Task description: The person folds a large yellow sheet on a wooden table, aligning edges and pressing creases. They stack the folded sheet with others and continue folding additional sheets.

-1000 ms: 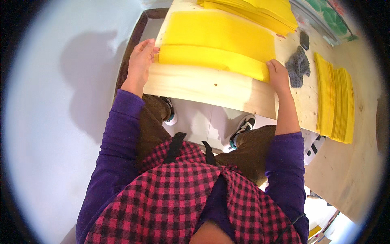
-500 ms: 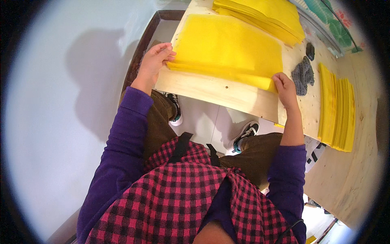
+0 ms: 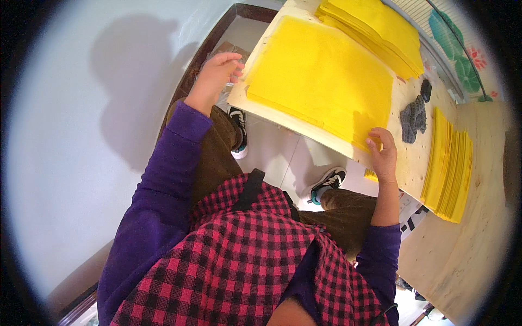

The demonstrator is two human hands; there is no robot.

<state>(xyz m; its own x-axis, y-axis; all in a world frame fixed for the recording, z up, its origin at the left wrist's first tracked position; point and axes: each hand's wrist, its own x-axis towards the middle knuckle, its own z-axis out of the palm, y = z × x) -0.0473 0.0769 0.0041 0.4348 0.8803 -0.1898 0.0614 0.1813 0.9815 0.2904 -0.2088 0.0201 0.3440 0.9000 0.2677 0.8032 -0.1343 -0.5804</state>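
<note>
While the left hand (image 3: 222,73) and right hand (image 3: 384,155) are loosely spread, yellow sheets (image 3: 321,73) lie upper centre. Keep edges flush.

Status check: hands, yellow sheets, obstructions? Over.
Left hand empty, off the left edge. Right hand open at near right corner, contact unclear. Yellow sheets lying flat. Grey cloth to their right, not on them.

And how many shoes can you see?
2. The left shoe is on the floor below the left hand; the right shoe is on the floor, farther right. More could be hidden under the table.
</note>
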